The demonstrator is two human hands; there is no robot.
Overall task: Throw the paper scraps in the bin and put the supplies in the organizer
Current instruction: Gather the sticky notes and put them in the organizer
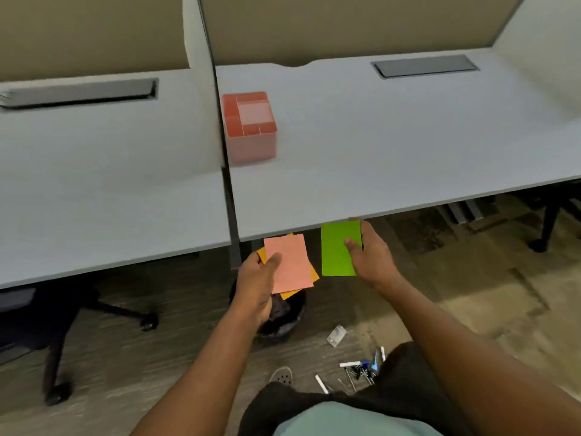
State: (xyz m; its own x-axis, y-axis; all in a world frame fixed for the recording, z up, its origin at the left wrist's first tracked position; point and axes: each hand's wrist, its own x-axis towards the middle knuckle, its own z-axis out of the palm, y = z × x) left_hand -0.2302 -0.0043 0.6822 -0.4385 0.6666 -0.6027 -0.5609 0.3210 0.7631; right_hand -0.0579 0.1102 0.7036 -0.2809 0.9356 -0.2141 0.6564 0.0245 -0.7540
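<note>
My left hand (257, 278) grips a pink paper sheet (290, 262) stacked over an orange sheet (314, 273), held just off the desk's front edge. Right below them stands a dark round bin (287, 316) on the floor, partly hidden by my left arm. My right hand (372, 253) holds a green paper sheet (336, 250) beside the pink one. A red organizer (250, 127) with several compartments stands on the grey desk (393, 136), near its left edge. Loose supplies (361, 369), pens, binder clips and a small clear box (336, 335), lie on the floor by my right leg.
A second desk (110, 184) adjoins on the left, split off by a divider panel (204, 73). Office chair bases (63, 325) stand under the left desk and at far right. Cable hatches sit in both desktops. My shoe (282, 375) rests near the bin.
</note>
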